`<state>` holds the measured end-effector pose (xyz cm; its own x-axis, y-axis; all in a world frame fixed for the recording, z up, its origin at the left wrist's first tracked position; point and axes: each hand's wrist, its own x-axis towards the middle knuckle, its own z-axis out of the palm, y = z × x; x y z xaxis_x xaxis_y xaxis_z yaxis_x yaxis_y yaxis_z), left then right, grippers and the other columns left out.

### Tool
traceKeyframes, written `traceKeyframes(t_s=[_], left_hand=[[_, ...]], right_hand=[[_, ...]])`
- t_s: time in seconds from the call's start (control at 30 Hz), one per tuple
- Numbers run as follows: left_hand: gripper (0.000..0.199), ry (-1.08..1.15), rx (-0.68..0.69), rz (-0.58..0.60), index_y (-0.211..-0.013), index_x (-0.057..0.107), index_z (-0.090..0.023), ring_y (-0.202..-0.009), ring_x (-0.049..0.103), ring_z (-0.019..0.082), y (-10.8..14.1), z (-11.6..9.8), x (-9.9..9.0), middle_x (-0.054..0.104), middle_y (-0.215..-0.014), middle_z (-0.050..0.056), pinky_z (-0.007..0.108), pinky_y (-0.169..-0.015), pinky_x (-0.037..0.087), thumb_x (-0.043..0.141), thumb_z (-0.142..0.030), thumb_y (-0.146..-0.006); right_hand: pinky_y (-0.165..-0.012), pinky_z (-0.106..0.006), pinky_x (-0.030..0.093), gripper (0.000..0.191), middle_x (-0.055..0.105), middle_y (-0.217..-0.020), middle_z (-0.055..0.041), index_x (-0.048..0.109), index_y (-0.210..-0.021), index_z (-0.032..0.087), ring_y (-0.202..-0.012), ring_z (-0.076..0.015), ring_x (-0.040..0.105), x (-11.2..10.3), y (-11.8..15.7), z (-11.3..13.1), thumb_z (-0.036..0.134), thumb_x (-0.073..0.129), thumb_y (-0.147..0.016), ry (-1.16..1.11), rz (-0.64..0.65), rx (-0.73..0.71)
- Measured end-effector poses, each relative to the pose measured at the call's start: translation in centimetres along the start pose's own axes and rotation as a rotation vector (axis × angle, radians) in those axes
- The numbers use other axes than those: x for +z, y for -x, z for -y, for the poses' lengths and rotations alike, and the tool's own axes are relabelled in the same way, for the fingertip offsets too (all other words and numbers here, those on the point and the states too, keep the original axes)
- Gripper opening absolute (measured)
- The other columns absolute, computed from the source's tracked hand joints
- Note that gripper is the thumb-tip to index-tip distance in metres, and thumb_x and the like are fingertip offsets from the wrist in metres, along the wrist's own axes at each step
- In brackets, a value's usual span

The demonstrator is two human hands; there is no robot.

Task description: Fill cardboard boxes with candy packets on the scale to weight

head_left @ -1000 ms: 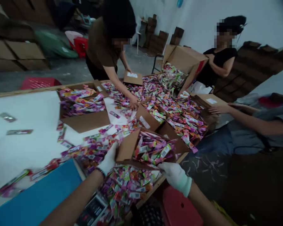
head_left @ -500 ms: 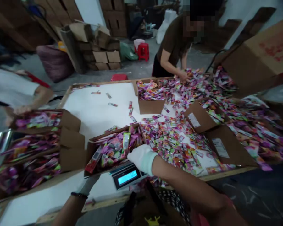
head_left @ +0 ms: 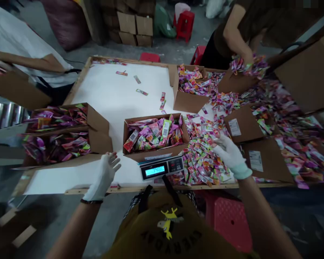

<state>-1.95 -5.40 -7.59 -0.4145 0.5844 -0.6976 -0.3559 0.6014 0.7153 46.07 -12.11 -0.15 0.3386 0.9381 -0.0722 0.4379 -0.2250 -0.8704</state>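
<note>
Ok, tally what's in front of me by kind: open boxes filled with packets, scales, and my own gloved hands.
Packet-filled open boxes: 4
Scale: 1
Gloved hands, left hand and right hand: 2
Total: 7

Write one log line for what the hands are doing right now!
left hand: open, above table edge | right hand: on loose packets | box of packets: on scale
</note>
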Motion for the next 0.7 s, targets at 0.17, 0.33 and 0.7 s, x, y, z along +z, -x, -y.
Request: traceKeyframes(t_s=[0.17,0.33,0.7], left_hand=[[0.02,0.027,-0.021,-0.031,-0.089,0.06,-0.02,-0.082,0.061,0.019,0.3,-0.1,-1.6,0.061,-0.09,0.004,0.03,-0.074,0.047,0.047,-0.035,-0.091],[0.021,0.055,-0.021,-0.008,-0.09,0.062,-0.02,-0.083,0.063,0.018,0.9,0.3,-1.8,0.063,-0.091,0.004,0.029,-0.075,0.048,0.047,-0.034,-0.094],[0.016,0.1,-0.13,-0.032,-0.085,0.066,-0.023,-0.087,0.066,0.022,0.4,4.8,-7.9,0.07,-0.088,0.002,0.033,-0.072,0.055,0.054,-0.033,-0.091]], right_hand=[[-0.099,-0.049,0.061,0.055,0.072,-0.116,-0.014,0.057,-0.131,0.02,-0.108,-0.0266,0.073,3.4,-0.3,5.2,0.055,0.07,-0.091,-0.083,-0.019,-0.183],[-0.094,-0.049,0.062,0.046,0.071,-0.11,-0.0116,0.062,-0.128,0.017,-0.1,-0.0257,0.071,8.6,-2.7,13.5,0.049,0.064,-0.096,0.077,0.124,-0.41],[-0.111,-0.048,0.05,0.055,0.061,-0.14,-0.0254,0.043,-0.151,0.008,-0.128,-0.0297,0.063,6.1,-3.3,2.1,0.023,0.046,-0.098,0.668,0.145,0.033]])
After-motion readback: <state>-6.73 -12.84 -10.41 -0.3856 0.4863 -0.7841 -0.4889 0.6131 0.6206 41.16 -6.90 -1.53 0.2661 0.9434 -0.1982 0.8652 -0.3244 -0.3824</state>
